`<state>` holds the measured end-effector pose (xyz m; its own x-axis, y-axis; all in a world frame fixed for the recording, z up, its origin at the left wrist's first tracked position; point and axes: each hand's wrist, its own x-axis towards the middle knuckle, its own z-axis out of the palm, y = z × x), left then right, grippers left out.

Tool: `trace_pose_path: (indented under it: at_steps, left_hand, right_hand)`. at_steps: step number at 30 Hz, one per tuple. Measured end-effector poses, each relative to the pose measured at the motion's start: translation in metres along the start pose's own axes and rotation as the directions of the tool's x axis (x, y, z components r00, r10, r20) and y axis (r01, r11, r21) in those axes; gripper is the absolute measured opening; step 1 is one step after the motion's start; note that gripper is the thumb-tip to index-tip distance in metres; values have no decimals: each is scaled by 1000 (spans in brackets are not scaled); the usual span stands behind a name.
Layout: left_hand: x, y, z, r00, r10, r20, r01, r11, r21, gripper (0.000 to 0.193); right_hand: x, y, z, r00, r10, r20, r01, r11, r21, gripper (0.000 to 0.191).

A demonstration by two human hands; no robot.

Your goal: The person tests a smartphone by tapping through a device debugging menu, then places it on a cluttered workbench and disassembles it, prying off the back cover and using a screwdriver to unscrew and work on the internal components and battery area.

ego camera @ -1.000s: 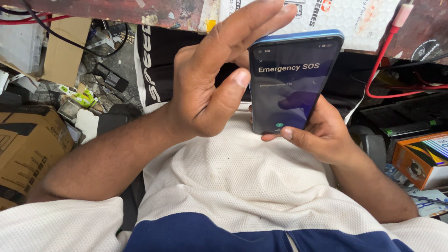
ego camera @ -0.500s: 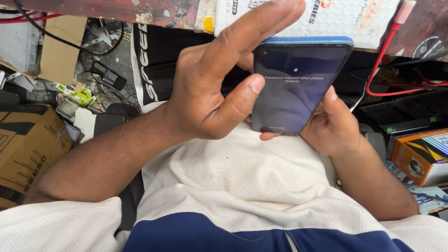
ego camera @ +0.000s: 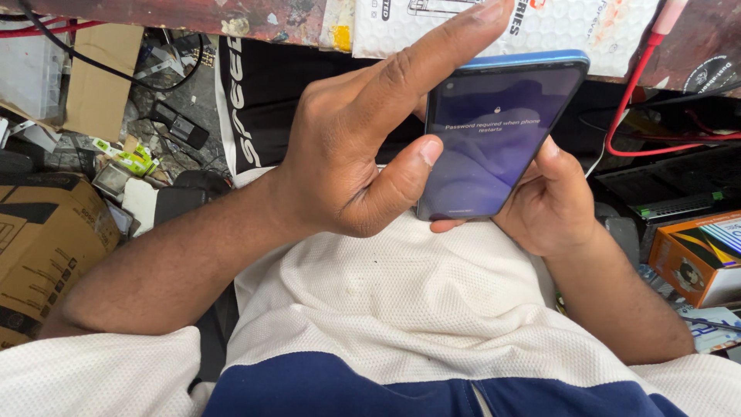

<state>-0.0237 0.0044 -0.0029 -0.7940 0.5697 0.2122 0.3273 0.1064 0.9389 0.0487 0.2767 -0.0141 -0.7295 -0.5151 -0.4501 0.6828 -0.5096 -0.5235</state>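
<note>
Holding a blue-edged smartphone [ego camera: 494, 135] upright in the upper middle of the frame, your right hand [ego camera: 552, 205] cradles it from behind and below: thumb along the right edge, fingers [ego camera: 448, 225] curled under the bottom edge, closed on the phone. Screen lit, dark purple, short line of white text.

Your left hand [ego camera: 347, 154] sits just left of the phone. Index finger stretched up and across toward the top edge, thumb tip touching or just beside the left edge near mid-height; I can't tell which. It is loosely open and grips nothing.

Around you: white mesh shirt [ego camera: 401, 301] with navy band fills the lower frame. Cardboard box [ego camera: 46, 239] at lower left, orange box [ego camera: 698, 259] at right, red cable [ego camera: 641, 93] looping at upper right, white padded mailer [ego camera: 540, 27] on the worktop edge [ego camera: 193, 15] along the top.

Risks, as I judge them:
- The phone rests on one hand alone. If you press hard with the left thumb, it may pivot out of the right fingers and drop to your lap or floor clutter.
- A stray index touch on the glass could register an unwanted input.
- The red cable hangs near; a raised elbow could snag it.
</note>
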Motion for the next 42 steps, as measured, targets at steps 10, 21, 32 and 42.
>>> trace_pose_path:
  at_steps: [10, 21, 32, 42]
  left_hand:
    - [3, 5, -4, 999, 41, 13, -43, 984, 171, 55]
    - [10, 10, -7, 998, 58, 2, -58, 985, 160, 48]
    - [20, 27, -10, 984, -144, -108, 124, 977, -176, 35]
    - [24, 40, -9, 991, -88, -99, 69, 982, -178, 32]
  right_hand:
    - [-2, -1, -7, 998, 32, 53, -36, 997, 70, 69]
    - [-2, 0, -7, 997, 37, 75, -45, 994, 101, 67]
    - [1, -7, 5, 991, 102, 91, -97, 994, -58, 89]
    - [5, -10, 3, 989, 116, 89, -121, 991, 57, 89]
